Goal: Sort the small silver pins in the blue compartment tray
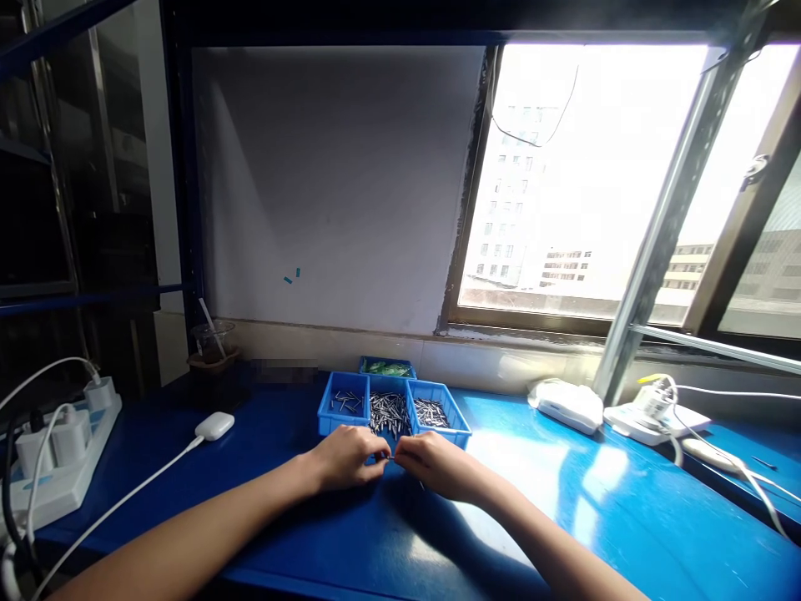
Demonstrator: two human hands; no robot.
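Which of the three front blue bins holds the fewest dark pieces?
The left bin: only a scattering, with blue floor showing between pieces. The middle bin and right bin hold much denser piles.

The one view looks from the person's head, above the near edge of the blue table (338, 551), facing forward and a little down across it. It is close enough that the left hand (350, 457) and right hand (438, 463) show over the table, yet wide enough to take in both ends of it and, beyond its far side, the wall (338, 184) and window (563, 192).
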